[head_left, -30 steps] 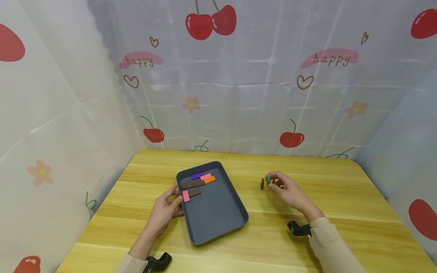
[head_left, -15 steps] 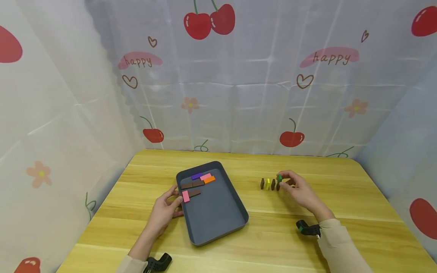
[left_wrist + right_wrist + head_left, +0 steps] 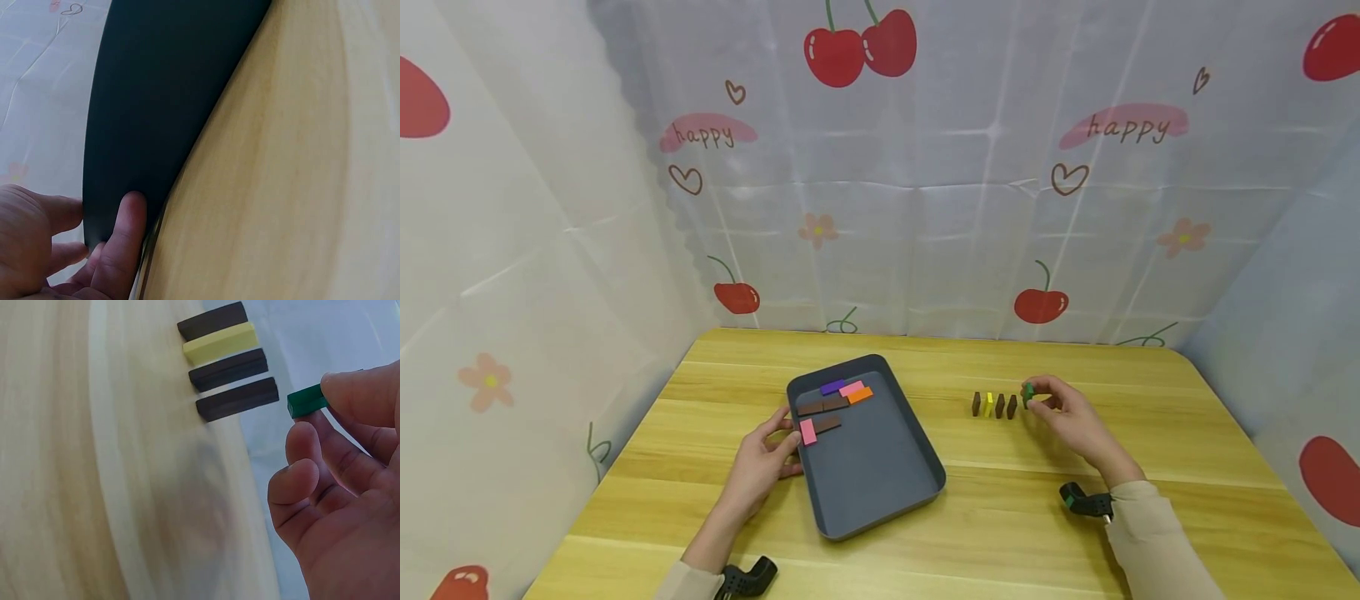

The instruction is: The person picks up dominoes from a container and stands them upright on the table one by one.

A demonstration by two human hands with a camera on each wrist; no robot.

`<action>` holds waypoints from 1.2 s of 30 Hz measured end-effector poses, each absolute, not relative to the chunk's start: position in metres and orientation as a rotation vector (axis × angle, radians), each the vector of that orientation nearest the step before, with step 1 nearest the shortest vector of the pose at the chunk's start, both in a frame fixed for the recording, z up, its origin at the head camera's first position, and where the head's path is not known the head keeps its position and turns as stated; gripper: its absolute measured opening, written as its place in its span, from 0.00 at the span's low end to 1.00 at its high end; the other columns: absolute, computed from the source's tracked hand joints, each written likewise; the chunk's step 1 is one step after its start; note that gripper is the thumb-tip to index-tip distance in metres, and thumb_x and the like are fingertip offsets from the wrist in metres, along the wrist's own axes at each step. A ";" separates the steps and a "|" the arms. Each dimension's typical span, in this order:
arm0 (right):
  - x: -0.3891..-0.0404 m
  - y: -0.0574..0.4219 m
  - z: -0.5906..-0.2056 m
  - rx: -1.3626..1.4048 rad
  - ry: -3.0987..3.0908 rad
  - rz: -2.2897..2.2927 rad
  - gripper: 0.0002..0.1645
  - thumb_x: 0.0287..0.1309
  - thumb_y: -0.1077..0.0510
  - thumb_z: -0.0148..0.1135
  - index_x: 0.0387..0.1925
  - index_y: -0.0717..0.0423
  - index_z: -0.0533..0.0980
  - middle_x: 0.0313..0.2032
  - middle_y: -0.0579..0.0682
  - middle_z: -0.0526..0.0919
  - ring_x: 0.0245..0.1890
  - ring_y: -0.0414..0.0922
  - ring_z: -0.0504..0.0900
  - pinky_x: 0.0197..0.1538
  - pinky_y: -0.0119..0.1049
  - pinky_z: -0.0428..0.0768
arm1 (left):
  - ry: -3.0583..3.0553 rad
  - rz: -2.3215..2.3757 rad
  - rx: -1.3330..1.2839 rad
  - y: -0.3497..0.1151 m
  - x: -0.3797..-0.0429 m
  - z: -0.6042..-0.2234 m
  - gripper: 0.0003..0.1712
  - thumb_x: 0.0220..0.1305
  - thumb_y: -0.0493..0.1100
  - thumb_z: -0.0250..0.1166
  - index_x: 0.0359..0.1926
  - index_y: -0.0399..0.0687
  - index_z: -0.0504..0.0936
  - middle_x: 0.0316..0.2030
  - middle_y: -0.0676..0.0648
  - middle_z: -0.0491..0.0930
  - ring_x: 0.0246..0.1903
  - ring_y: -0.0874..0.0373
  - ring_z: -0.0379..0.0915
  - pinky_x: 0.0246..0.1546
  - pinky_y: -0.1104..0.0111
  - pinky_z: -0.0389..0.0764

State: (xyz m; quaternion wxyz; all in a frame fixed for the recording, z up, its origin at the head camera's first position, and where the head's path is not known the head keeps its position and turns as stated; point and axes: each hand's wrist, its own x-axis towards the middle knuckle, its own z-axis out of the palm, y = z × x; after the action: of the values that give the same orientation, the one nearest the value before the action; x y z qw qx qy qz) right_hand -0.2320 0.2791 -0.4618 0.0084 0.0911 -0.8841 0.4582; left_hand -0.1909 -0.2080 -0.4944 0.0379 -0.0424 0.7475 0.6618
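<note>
One green block (image 3: 1028, 395) pinched between the thumb and fingers of my right hand (image 3: 1071, 423); other fingers curled. Block is at the right end of a row, gap between it and its neighbor. Can't tell if its base touches the table (image 3: 985, 508).

Row = four blocks, upright, spaced apart. Left to right: dark brown block (image 3: 976, 404), yellow block (image 3: 989, 405), second dark brown block (image 3: 1000, 406), third dark brown block (image 3: 1012, 407).

My left hand (image 3: 758, 458) holds the gray tray (image 3: 868, 483) by its left side: thumb at the rim, fingers against the outer wall. Tray sits angled on the table, left of the row, well apart from it.

Lying flat in tray, far left part: purple block (image 3: 832, 387), pink block (image 3: 852, 388) and orange block (image 3: 861, 395) clustered; two brown blocks (image 3: 812, 408) end to end; lower brown block (image 3: 828, 424) beside a second pink block (image 3: 808, 431).
</note>
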 end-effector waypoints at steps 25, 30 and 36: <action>-0.242 0.287 -0.494 0.193 -2.828 1.310 0.20 0.74 0.59 0.60 0.63 0.61 0.76 0.59 0.64 0.81 0.47 0.47 0.81 0.42 0.28 0.79 | 2.282 2.039 -0.129 -0.207 -0.191 -0.493 0.35 0.77 0.37 0.59 0.80 0.49 0.60 0.64 0.37 0.66 0.55 0.43 0.82 0.40 0.59 0.92; -0.240 0.285 -0.495 0.208 -2.837 1.275 0.20 0.74 0.59 0.60 0.63 0.62 0.76 0.57 0.64 0.83 0.49 0.51 0.83 0.44 0.30 0.80 | 2.287 2.035 -0.123 -0.207 -0.190 -0.493 0.35 0.77 0.37 0.59 0.80 0.48 0.60 0.65 0.36 0.66 0.55 0.42 0.82 0.40 0.59 0.92; -0.238 0.282 -0.495 0.201 -2.856 1.243 0.21 0.74 0.58 0.60 0.64 0.60 0.76 0.57 0.64 0.83 0.50 0.55 0.84 0.48 0.37 0.82 | 2.283 2.037 -0.125 -0.207 -0.191 -0.493 0.35 0.77 0.37 0.59 0.80 0.49 0.60 0.64 0.37 0.66 0.55 0.42 0.82 0.40 0.59 0.92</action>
State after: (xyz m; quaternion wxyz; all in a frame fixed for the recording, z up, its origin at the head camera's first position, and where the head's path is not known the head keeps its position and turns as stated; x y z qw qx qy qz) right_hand -0.2382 0.2816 -0.4953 0.0104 0.0644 -0.9150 0.3981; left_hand -0.1905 -0.2074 -0.4927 0.0397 -0.0408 0.7449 0.6647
